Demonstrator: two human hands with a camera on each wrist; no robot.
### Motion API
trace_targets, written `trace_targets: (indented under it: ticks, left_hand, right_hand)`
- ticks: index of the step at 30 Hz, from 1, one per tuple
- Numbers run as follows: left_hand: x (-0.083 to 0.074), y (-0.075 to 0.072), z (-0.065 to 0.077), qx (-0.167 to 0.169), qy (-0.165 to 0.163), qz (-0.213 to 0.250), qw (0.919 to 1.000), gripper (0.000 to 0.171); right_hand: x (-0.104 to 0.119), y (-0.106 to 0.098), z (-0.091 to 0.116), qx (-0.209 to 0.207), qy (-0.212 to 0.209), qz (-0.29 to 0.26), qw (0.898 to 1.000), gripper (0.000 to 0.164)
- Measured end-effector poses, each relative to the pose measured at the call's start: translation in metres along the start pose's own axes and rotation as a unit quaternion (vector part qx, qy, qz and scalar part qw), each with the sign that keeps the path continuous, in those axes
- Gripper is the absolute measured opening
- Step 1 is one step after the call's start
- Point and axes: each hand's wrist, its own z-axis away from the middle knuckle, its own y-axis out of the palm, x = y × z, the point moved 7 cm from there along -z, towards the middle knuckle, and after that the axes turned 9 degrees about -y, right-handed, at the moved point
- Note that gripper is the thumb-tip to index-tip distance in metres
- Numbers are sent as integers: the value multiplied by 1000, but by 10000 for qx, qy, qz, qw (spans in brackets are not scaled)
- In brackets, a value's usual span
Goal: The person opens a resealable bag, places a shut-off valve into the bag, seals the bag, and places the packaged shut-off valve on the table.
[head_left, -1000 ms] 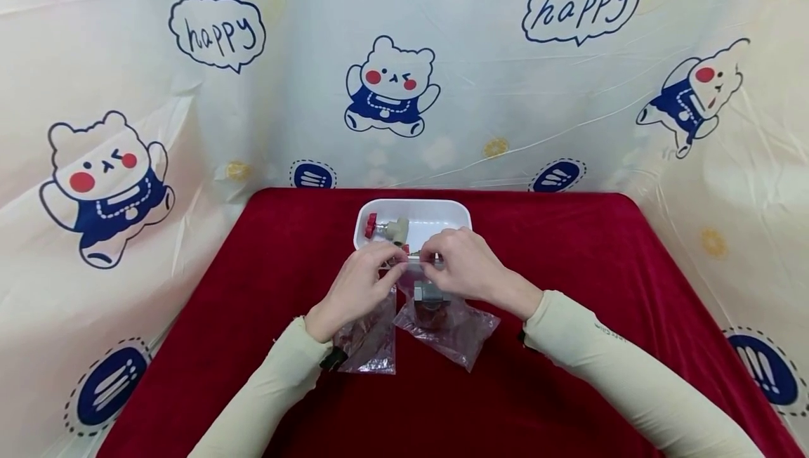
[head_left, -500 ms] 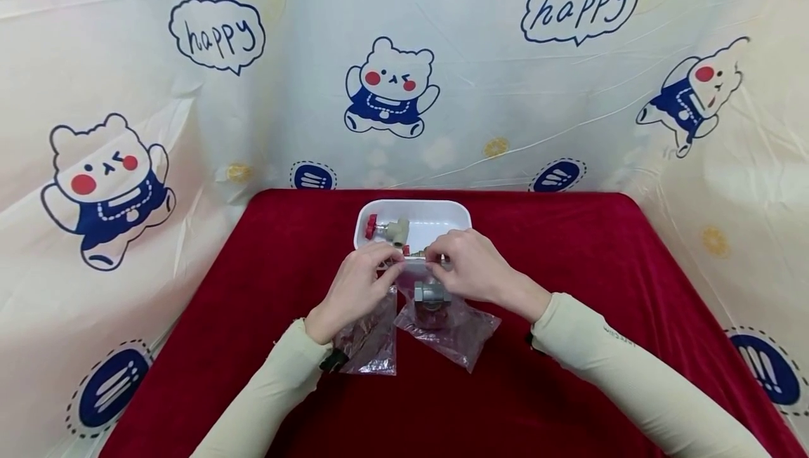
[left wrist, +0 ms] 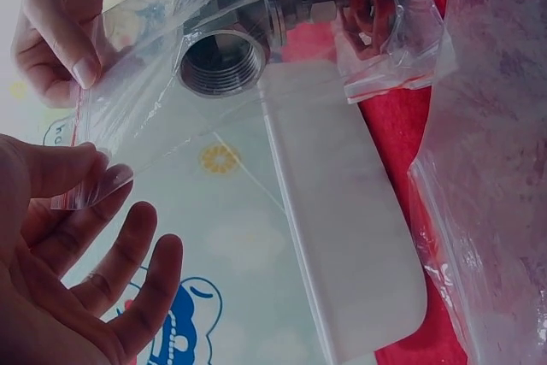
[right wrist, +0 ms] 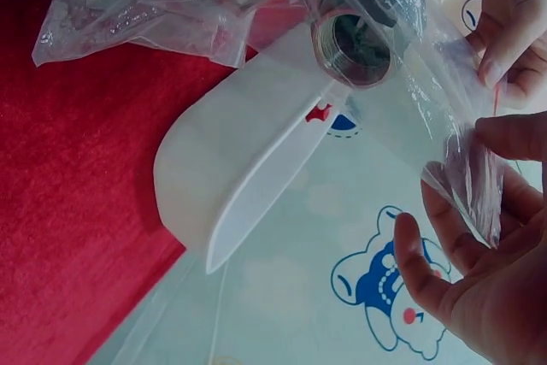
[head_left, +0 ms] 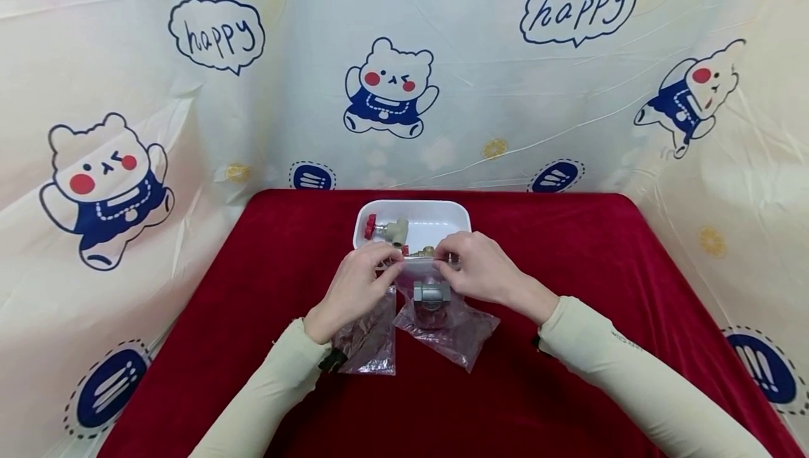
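Note:
A clear zip bag (head_left: pixel 417 272) with a red line along its mouth is held up by its top edge. Inside it is a grey metal valve (head_left: pixel 432 294) with a threaded opening and a red handwheel (left wrist: pixel 369 6), seen in the left wrist view. My left hand (head_left: pixel 360 284) pinches one end of the bag's mouth between thumb and index finger. At the other end, my right hand (head_left: pixel 485 270) pinches the same edge, its other fingers loosely spread in the right wrist view. The lower part of the bag spreads toward the table's front.
Behind the hands stands a white tray (head_left: pixel 442 209). In it lie a pale green valve (head_left: pixel 397 230) with a red handwheel and a brass fitting (head_left: pixel 428 251). Another clear bag (head_left: pixel 378 345) lies on the red cloth (head_left: pixel 537 402), below my left hand.
My right hand has slid a little to the right along the bag's mouth, uncovering more of the edge and the brass fitting behind. My left hand stays in place.

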Motion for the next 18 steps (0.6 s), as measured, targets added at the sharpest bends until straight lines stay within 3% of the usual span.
trace_targets:
  ticks: [4,12,18]
  left_hand:
    - [0,0,0,40,-59,41,10000,3]
    - [1,1,-1,70,-163,22,9998,3]
    - [3,1,-2,90,-175,42,9998,3]
  right_hand:
    - [0,1,1,-43,-112,5,9999,5]
    - [-9,-3,10,-42,326,-242,9992,4]
    - [-11,-4,13,-182,79,-227,9995,5]
